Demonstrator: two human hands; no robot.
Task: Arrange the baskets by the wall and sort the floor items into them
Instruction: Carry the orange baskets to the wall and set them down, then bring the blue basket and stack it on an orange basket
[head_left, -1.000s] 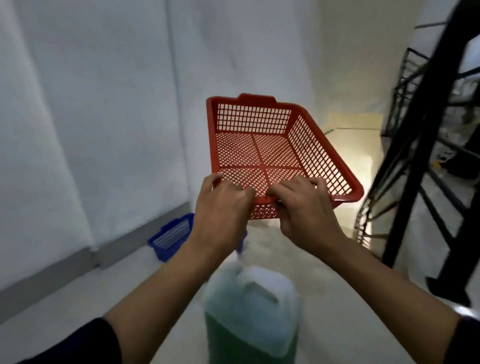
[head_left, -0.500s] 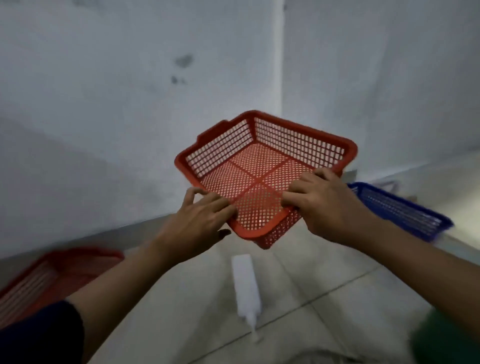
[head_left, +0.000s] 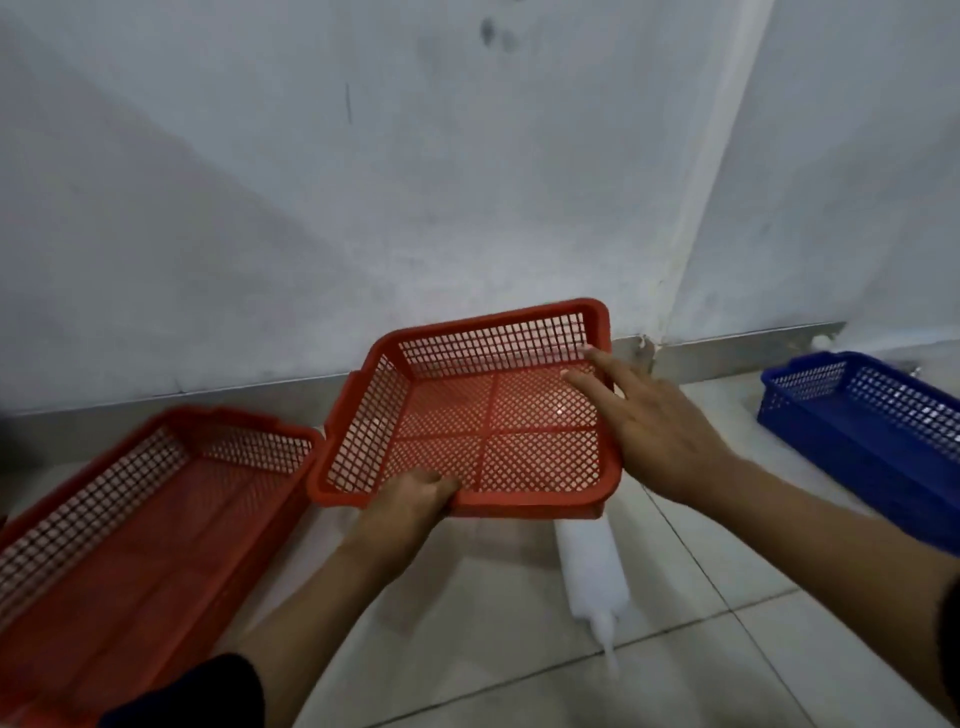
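Observation:
A small red mesh basket (head_left: 467, 410) hangs low near the wall's base, empty. My left hand (head_left: 410, 501) grips its near rim from below. My right hand (head_left: 644, 421) lies against its right rim with fingers spread and stretched over the edge, not clasping it. A larger red mesh basket (head_left: 135, 514) stands on the floor to the left, its corner touching the small one. A blue mesh basket (head_left: 862, 410) sits on the floor at the right by the wall. A white squeeze bottle (head_left: 592, 571) lies on the tiles under the small basket, nozzle toward me.
A grey-white wall with a metal skirting strip (head_left: 727, 353) runs behind the baskets, with a corner at the right. The floor is pale tile with grout lines (head_left: 519, 675).
The small red basket has come down from chest height toward the floor by the wall. My right hand's grip has loosened to flat spread fingers. The view swung left, bringing the large red basket in.

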